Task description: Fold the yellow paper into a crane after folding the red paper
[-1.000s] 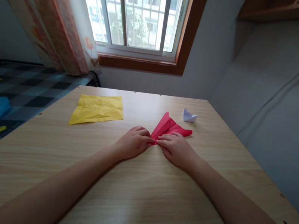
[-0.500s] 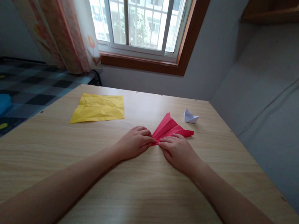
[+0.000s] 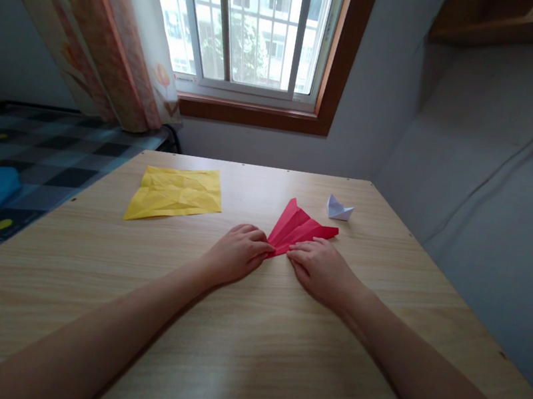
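- Left hand [image 3: 236, 257] and right hand [image 3: 323, 272] lie knuckles-up on the wooden counter [image 3: 242, 351], fingers [image 3: 299, 250] curled down onto the near tip of a folded red paper [image 3: 298, 226].
- The near point of the red paper is hidden under both sets of fingertips; whether they pinch it or only press it flat cannot be told.
- Only the fanned far part of the red paper shows, pointing away and to the right, lying at the counter's middle.
- Both forearms run out of frame at the bottom edge.
- Against half a second ago: the red paper's far corner sits slightly nearer the left and lower; the hands have barely shifted.
- A creased yellow paper sheet [image 3: 175, 193] lies flat well apart to the left, near the counter's left edge.
- A small white folded paper boat [image 3: 338, 209] stands just beyond the red paper, toward the right edge.
- Bare counter spreads wide in front of the hands and toward the window [image 3: 254, 22] wall.
- A checked bed [image 3: 23, 168] with a blue item adjoins the left side.
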Demonstrator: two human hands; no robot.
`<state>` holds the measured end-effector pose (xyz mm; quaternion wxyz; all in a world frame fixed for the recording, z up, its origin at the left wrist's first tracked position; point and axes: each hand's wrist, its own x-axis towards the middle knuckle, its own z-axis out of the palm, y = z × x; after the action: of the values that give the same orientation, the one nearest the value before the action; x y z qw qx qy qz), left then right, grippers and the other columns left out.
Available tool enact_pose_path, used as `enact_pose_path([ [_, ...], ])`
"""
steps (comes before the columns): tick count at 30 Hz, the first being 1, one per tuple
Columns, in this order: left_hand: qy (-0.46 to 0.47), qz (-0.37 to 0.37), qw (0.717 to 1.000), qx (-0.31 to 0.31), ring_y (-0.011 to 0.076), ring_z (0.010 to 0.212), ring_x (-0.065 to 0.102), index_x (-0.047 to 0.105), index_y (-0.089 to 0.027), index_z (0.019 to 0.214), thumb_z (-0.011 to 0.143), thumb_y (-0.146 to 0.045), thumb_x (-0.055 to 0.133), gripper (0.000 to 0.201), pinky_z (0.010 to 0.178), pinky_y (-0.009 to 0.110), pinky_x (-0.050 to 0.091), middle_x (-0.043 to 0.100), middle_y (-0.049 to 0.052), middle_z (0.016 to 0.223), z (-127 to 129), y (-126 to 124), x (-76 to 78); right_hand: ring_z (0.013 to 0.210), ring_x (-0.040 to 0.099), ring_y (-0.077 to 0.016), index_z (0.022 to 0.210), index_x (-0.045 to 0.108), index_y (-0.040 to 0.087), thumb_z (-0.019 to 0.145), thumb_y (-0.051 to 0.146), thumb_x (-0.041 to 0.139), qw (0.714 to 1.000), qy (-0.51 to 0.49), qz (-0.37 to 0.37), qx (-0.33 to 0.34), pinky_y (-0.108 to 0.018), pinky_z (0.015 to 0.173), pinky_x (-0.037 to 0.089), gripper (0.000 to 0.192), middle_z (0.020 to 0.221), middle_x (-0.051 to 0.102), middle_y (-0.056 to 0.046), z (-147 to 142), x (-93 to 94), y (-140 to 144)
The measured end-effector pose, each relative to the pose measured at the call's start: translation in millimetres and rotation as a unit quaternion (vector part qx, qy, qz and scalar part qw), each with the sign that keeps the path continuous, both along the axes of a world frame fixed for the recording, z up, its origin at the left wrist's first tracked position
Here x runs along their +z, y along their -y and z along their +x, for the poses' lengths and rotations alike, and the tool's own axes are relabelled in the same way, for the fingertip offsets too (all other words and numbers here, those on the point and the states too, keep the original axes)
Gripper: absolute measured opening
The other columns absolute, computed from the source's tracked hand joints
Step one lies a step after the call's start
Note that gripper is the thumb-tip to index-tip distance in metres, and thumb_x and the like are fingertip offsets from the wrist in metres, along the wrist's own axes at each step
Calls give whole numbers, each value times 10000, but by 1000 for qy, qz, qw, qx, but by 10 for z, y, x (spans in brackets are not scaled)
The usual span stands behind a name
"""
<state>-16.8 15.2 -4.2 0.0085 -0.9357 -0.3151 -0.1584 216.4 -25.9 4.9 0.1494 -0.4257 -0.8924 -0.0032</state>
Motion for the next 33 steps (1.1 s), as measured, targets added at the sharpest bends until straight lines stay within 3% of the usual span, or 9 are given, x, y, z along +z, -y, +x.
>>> enact_pose_path([
  [11, -11, 23, 1000, 8, 225, 1030, 603, 692, -222, 1067, 954, -248, 540, 191, 968, 403, 457, 679, 60, 1049, 9, 35, -5, 1020, 672, -202, 1068, 738, 161, 915, 132, 531, 998, -47, -27, 21, -323, 923, 463, 260, 1105, 748, -73, 25, -65, -93],
  [15, 6, 6, 1000, -3, 221, 1115, 609, 668, -187, 1120, 966, -214, 509, 223, 1019, 391, 463, 687, 76, 1162, 35, 47, -23, 1006, 671, -210, 1068, 733, 159, 902, 122, 542, 998, -49, -20, 30, -337, 913, 469, 256, 1110, 743, -79, 18, -82, -96],
  [23, 10, -21, 1000, -8, 219, 1102, 644, 666, -183, 1160, 959, -195, 511, 254, 988, 377, 507, 706, 75, 1173, 40, 46, -15, 1041, 664, -215, 1129, 713, 161, 911, 128, 529, 998, -53, -18, 28, -350, 931, 473, 287, 1150, 732, -86, 12, -82, -94],
  [33, 9, -10, 1000, -12, 218, 1061, 650, 700, -190, 1145, 968, -207, 488, 276, 977, 383, 510, 711, 78, 1151, 57, 53, 4, 1113, 653, -227, 1130, 714, 143, 942, 159, 493, 998, -11, -17, -61, -356, 975, 461, 290, 1184, 721, -110, 28, -85, -102],
])
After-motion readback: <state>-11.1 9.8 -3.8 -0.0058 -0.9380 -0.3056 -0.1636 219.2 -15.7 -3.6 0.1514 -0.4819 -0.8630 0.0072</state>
